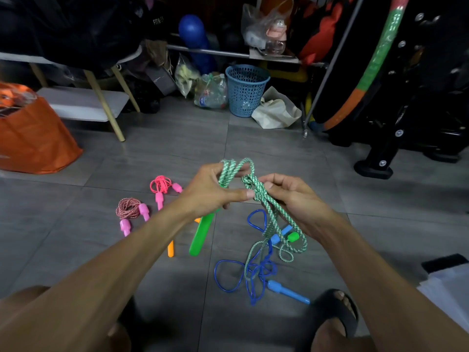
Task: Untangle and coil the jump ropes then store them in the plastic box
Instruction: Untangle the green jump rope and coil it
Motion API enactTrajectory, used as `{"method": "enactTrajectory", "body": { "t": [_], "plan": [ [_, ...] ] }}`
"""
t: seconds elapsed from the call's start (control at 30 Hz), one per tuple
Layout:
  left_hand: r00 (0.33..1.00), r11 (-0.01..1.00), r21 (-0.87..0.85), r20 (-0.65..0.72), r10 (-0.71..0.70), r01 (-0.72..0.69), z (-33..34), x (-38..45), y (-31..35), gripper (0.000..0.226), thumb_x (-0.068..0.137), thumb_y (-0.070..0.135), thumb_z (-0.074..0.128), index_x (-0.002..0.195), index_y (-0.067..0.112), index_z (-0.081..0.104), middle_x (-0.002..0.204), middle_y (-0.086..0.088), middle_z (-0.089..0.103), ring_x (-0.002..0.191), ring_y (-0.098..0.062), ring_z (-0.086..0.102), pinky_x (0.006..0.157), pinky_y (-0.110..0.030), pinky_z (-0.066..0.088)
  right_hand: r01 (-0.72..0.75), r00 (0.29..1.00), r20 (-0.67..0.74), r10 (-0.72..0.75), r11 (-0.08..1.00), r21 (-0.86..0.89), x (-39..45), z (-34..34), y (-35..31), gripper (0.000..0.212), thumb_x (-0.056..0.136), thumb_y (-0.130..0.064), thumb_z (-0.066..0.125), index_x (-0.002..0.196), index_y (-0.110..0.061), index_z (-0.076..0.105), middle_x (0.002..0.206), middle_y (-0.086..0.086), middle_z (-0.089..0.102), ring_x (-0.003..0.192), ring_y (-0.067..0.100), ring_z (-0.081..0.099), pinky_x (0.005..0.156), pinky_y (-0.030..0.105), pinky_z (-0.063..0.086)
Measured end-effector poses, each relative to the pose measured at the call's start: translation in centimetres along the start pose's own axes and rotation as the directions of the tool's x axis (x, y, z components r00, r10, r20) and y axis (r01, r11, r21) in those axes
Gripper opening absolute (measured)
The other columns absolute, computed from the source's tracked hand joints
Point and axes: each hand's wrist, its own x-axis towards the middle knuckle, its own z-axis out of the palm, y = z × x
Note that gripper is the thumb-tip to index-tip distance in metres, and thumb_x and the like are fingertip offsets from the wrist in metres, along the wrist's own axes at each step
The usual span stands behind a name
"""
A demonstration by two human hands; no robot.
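Your left hand (pixel 210 191) is closed around a bundle of green rope (pixel 256 189), with several turns looped over the fingers and rising above them, and one green handle (pixel 199 236) hangs from under that hand, pointing down and back toward you. Your right hand (pixel 291 199) pinches the same rope just beside the left, at a knotted bunch between thumb and fingers. Both hands are grasping; neither is free.

From the right hand the loose rope drops down and slightly right to the floor (pixel 177 153), where its other green handle (pixel 293 237) lies. Low down it crosses the blue rope (pixel 250 273), whose two blue handles (pixel 288 292) lie on the floor nearer you. Whether the two ropes are truly knotted together or only overlapping, I cannot tell.

So the slack you must take in lies below and on the right-hand side, running roughly up and down; the right hand is nearer and looks best placed to feed it across to the left.

Two ropes with pink handles, one pink (pixel 162 185) and one red-and-white (pixel 128 207), lie coiled on the floor to the left. An orange handle (pixel 170 248) shows beside the green one. The plastic box is not clearly in view.
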Motion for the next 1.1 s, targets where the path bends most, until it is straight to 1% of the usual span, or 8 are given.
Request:
{"method": "enactTrajectory", "body": {
  "t": [0.2, 0.33, 0.53, 0.63, 0.77, 0.9, 1.0, 1.1],
  "plan": [
    [0.995, 0.987, 0.131, -0.022, 0.097, -0.093, 0.2, 0.3, -0.1, 0.011, 0.083, 0.015, 0.072, 0.088, 0.010, 0.064, 0.076, -0.006, 0.060, 0.046, -0.001, 0.047, 0.047, -0.019, 0.044, 0.025, 1.000, 0.006, -0.024, 0.999, -0.047, 0.1, 0.2, -0.2, 0.009, 0.095, -0.019, 0.053, 0.091, -0.018, 0.061, 0.074, 0.004, 0.060, 0.063, 0.017, 0.056, 0.072, 0.036, 0.047],
    [0.988, 0.970, 0.213, -0.070, 0.137, -0.119, 0.3, 0.4, -0.6, 0.011, 0.083, 0.019, 0.071, 0.081, 0.015, 0.061, 0.064, 0.007, 0.055, 0.048, -0.002, 0.047, 0.052, -0.020, 0.042, 0.109, 0.994, 0.051, -0.099, 0.960, -0.260, -0.1, 0.5, -0.2, 0.031, 0.079, -0.028, 0.073, 0.105, -0.016, 0.060, 0.086, -0.002, 0.066, 0.078, 0.009, 0.063, 0.080, 0.028, 0.051],
    [0.994, 0.997, -0.072, -0.109, 0.006, -0.013, -0.2, 0.5, -0.6, 0.006, 0.089, 0.011, 0.063, 0.088, 0.006, 0.061, 0.061, 0.008, 0.064, 0.041, -0.009, 0.046, 0.054, -0.026, 0.047, 0.241, 0.967, 0.012, -0.254, 0.897, -0.371, -0.4, -0.8, -0.1, 0.024, 0.091, -0.001, 0.056, 0.098, -0.020, 0.069, 0.078, -0.007, 0.073, 0.075, 0.006, 0.069, 0.078, 0.021, 0.054],
    [0.997, 0.984, -0.178, -0.082, 0.013, -0.027, -0.3, 0.3, -0.1, 0.007, 0.090, 0.006, 0.059, 0.084, 0.010, 0.057, 0.064, 0.007, 0.067, 0.038, -0.008, 0.046, 0.050, -0.022, 0.049, 0.242, 0.953, -0.071, -0.295, 0.879, -0.410, -0.6, -1.2, 0.2, 0.014, 0.088, -0.004, 0.062, 0.083, -0.014, 0.070, 0.070, -0.002, 0.069, 0.062, 0.005, 0.064, 0.065, 0.019, 0.053],
    [0.996, 0.982, -0.186, -0.088, 0.018, -0.034, 0.0, 0.1, -0.2, 0.007, 0.091, 0.005, 0.058, 0.086, 0.009, 0.055, 0.066, 0.006, 0.068, 0.045, -0.011, 0.059, 0.053, -0.021, 0.051, 0.254, 0.939, -0.087, -0.333, 0.841, -0.477, -0.9, -1.0, 0.1, 0.015, 0.088, -0.011, 0.064, 0.074, -0.013, 0.069, 0.064, -0.008, 0.066, 0.063, 0.001, 0.058, 0.067, 0.021, 0.048],
    [0.992, 0.977, -0.202, -0.118, 0.045, -0.068, 0.9, 0.1, -0.6, 0.004, 0.088, 0.001, 0.061, 0.089, 0.004, 0.058, 0.072, -0.003, 0.065, 0.062, -0.010, 0.064, 0.065, -0.024, 0.056, 0.162, 0.983, -0.028, -0.181, 0.930, -0.331, -1.2, -0.1, -0.2, 0.012, 0.083, -0.014, 0.070, 0.080, -0.004, 0.064, 0.069, 0.023, 0.065, 0.064, 0.019, 0.062, 0.066, 0.034, 0.051],
    [0.989, 0.977, -0.203, -0.139, 0.040, -0.068, 1.1, 0.3, -0.7, 0.013, 0.084, -0.002, 0.064, 0.083, 0.009, 0.059, 0.071, -0.003, 0.063, 0.064, -0.011, 0.061, 0.065, -0.024, 0.055, 0.172, 0.958, -0.116, -0.261, 0.851, -0.496, -0.9, 0.5, 0.3, 0.016, 0.076, -0.013, 0.076, 0.079, -0.016, 0.060, 0.066, 0.009, 0.069, 0.059, 0.023, 0.064, 0.063, 0.036, 0.051],
    [0.994, 0.982, -0.187, -0.103, 0.020, -0.040, 1.1, 0.3, -0.5, 0.024, 0.077, -0.013, 0.067, 0.080, 0.010, 0.059, 0.068, -0.004, 0.061, 0.057, -0.007, 0.060, 0.057, -0.020, 0.053, 0.208, 0.948, -0.135, -0.287, 0.885, -0.417, -0.4, 0.5, 0.0, 0.025, 0.080, -0.014, 0.072, 0.103, -0.018, 0.063, 0.094, 0.004, 0.067, 0.081, 0.014, 0.063, 0.075, 0.025, 0.052]
  ]
}}
